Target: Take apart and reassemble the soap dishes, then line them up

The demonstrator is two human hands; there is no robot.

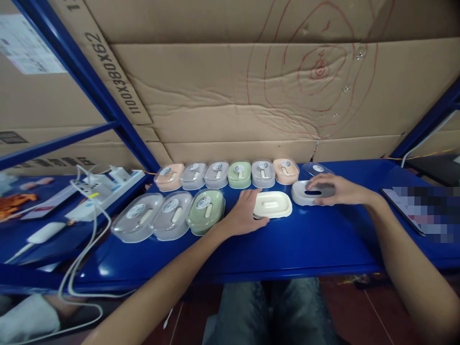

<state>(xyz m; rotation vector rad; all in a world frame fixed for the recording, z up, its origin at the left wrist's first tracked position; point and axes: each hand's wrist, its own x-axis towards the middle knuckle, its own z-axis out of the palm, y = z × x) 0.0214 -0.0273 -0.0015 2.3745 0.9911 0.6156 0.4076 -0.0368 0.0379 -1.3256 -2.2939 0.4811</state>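
My left hand (246, 213) grips the left end of a shallow cream oval dish (275, 203), thumb at the near side and fingers at the far side. The dish lies flat on the blue table. To its right, my right hand (328, 187) is closed over a pale grey oval box part (300, 194) with a dark opening in its top. Behind that part, close to my right fingers, lies a clear lid (318, 168) with a round sticker. A green lidded box (206, 212) stands left of my left hand.
Several lidded boxes, such as a peach one (286, 171), form a back row; two grey ones (172, 215) sit front left. A power strip (108, 191) with white cables (95, 230) is at left. A tablet-like device (402, 211) lies at right. Cardboard (215, 96) walls the back.
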